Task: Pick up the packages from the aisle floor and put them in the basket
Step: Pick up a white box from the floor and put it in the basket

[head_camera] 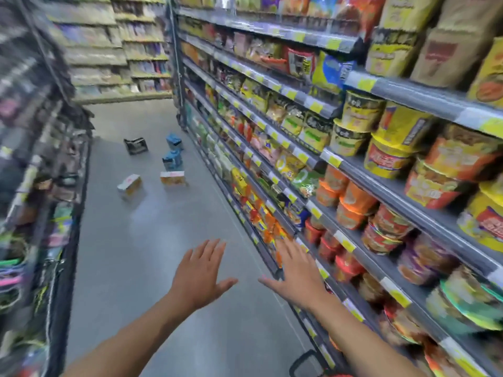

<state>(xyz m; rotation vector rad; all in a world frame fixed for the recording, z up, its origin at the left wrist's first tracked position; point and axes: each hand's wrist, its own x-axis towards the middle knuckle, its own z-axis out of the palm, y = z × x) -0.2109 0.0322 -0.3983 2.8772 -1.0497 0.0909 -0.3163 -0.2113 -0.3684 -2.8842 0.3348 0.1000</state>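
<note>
Left hand (pixel 200 270): flat, fingers spread, holding nothing. Probably raised ahead because the goods lie out of reach.
Right hand (pixel 295 273): likewise spread and empty, near the shelving (pixel 408 99).
Packages, well ahead on the aisle floor (pixel 152 268), scattered as if dropped:
- white-orange carton (pixel 130 185), tilted
- dark pack (pixel 136 146)
- orange carton (pixel 172 178)
- near blue pack (pixel 172 160)
- far blue pack (pixel 174 141)

Basket: possibly the black handle (pixel 300 360) at lower right, though I cannot tell for certain.
</note>
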